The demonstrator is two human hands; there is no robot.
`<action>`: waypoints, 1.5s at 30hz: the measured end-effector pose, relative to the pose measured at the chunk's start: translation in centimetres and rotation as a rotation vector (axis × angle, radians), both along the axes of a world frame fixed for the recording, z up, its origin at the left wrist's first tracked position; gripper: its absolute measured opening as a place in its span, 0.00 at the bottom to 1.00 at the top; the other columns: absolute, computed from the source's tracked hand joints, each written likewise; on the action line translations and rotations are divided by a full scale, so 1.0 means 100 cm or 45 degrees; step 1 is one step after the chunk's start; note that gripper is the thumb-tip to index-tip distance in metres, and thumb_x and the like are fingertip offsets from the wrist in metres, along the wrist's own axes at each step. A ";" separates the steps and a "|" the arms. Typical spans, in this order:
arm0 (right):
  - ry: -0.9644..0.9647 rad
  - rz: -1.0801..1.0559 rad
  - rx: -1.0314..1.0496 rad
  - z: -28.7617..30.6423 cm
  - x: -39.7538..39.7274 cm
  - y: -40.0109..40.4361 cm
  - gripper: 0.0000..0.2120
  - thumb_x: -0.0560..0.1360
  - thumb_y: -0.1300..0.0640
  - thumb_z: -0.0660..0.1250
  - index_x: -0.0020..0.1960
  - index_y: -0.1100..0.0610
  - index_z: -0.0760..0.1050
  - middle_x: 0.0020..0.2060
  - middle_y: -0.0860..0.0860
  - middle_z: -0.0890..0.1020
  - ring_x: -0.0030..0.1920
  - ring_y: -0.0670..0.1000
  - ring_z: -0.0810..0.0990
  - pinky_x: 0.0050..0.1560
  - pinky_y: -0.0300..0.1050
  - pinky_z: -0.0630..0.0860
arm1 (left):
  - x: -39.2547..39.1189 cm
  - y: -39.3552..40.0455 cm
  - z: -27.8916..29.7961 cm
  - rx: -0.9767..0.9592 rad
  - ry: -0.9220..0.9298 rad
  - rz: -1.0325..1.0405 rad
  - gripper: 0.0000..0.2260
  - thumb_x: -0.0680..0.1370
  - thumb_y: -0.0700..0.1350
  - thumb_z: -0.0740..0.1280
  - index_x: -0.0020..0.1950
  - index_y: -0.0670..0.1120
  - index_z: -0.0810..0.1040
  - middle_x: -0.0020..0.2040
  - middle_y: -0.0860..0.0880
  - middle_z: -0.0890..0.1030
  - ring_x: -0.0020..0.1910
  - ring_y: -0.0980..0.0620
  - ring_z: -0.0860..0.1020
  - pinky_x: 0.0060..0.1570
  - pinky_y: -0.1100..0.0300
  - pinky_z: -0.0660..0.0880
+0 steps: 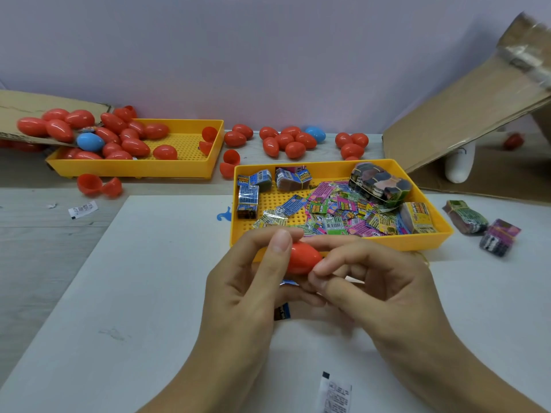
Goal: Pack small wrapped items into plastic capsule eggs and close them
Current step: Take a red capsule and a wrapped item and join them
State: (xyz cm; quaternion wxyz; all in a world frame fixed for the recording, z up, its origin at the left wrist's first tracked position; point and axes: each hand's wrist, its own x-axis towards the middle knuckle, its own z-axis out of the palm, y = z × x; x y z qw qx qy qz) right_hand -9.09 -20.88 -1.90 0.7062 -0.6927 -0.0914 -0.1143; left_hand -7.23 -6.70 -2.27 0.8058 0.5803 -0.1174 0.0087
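Red plastic, glossy and egg-shaped: that's the capsule egg (302, 259) we see right in the middle, just in front of the near yellow tray (328, 238). Print on the packets (337, 213) in that tray is too small to read for sure; barcodes and a "6" show on some. The left hand (244, 290) curls round the egg, thumb pressed on top, and a blue wrapped item (282, 312) peeks from under its fingers. The right hand (378, 281) pinches the egg's pointed end with curled fingertips. Whether the egg is fully closed, we can't tell. More red eggs (113, 135) heap in the far tray (185, 168) on the table (149, 278).
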 end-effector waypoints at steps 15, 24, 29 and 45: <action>-0.528 -0.629 -0.811 -0.001 0.007 -0.025 0.16 0.77 0.48 0.66 0.62 0.52 0.74 0.55 0.50 0.79 0.57 0.50 0.77 0.57 0.42 0.71 | -0.001 0.002 -0.006 0.011 -0.042 0.038 0.19 0.66 0.37 0.75 0.56 0.48 0.81 0.50 0.48 0.83 0.49 0.48 0.84 0.44 0.63 0.80; -0.099 -0.539 -1.378 -0.010 0.019 -0.040 0.16 0.70 0.39 0.65 0.48 0.49 0.80 0.52 0.42 0.82 0.63 0.49 0.76 0.66 0.45 0.56 | -0.001 0.003 0.000 0.095 -0.154 0.105 0.12 0.67 0.41 0.75 0.49 0.49 0.85 0.51 0.41 0.82 0.49 0.49 0.83 0.46 0.66 0.78; -0.062 -0.527 -1.084 -0.007 0.021 -0.039 0.05 0.66 0.50 0.70 0.42 0.45 0.79 0.48 0.37 0.81 0.56 0.41 0.75 0.64 0.37 0.54 | 0.000 0.004 0.000 0.100 -0.130 0.089 0.13 0.67 0.42 0.74 0.51 0.48 0.84 0.52 0.45 0.84 0.52 0.45 0.83 0.48 0.63 0.79; -0.126 -0.571 -1.081 0.001 0.018 -0.043 0.12 0.66 0.60 0.65 0.45 0.50 0.83 0.41 0.40 0.82 0.46 0.48 0.77 0.56 0.49 0.72 | 0.000 0.001 -0.001 0.091 -0.080 -0.002 0.09 0.66 0.44 0.70 0.46 0.46 0.83 0.47 0.43 0.84 0.50 0.42 0.83 0.48 0.53 0.82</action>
